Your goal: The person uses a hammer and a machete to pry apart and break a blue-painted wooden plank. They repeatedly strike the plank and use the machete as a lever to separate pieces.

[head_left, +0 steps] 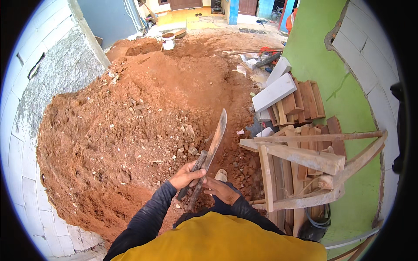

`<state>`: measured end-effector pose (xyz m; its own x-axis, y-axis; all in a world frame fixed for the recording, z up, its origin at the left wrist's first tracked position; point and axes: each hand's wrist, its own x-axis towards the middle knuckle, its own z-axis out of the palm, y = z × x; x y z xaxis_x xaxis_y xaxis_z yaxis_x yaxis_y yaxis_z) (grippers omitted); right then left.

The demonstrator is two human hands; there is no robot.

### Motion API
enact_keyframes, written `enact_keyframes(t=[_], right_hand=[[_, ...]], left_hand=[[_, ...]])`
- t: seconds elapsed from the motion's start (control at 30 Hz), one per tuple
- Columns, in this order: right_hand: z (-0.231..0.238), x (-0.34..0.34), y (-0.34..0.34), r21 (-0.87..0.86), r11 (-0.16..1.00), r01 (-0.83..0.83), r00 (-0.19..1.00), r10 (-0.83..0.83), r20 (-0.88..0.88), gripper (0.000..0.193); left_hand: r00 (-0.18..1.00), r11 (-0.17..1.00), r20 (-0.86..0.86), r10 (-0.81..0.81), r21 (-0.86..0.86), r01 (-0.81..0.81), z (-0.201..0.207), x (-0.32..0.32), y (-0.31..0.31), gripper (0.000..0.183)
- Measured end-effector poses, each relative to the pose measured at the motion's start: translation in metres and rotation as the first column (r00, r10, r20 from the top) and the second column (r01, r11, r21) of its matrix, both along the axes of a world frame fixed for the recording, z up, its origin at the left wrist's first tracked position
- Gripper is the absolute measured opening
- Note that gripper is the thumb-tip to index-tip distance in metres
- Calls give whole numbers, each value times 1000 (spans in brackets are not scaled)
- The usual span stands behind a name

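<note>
My left hand (pixel 187 176) is closed round a dark, narrow, wooden-looking piece (pixel 199 161), its thumb lying across the top. Crossing right beside it is a machete (pixel 216 137) with a long, brown-stained blade pointing up and away from me. My right hand (pixel 221 190) grips the machete low down, near its handle end; part of that grip is hidden behind the left hand. Both hands are close together in front of my body, over the edge of a reddish soil heap (pixel 130 126).
Stacked timber and wooden frames (pixel 305 158) stand at the right against a green wall (pixel 348 87). White blocks (pixel 274 92) lie on the wood. A white bucket (pixel 168 41) of soil sits at the far side. Grey block walls (pixel 26 174) border the left.
</note>
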<state>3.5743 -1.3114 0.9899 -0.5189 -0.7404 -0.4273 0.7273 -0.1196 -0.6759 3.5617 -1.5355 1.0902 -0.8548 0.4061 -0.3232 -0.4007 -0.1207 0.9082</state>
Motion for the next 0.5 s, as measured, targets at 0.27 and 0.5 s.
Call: enact_keyframes(t=[0.27,0.5], right_hand=[[116,-197,46,-443,892,90,994,-110,-19,68],[113,-346,65,106,848,520,852,-505,-141,48]], left_hand=[[994,959,93,58,271,-81,89,-240,72,30],[964,971,257,67,205,-123,28,-433,107,26]])
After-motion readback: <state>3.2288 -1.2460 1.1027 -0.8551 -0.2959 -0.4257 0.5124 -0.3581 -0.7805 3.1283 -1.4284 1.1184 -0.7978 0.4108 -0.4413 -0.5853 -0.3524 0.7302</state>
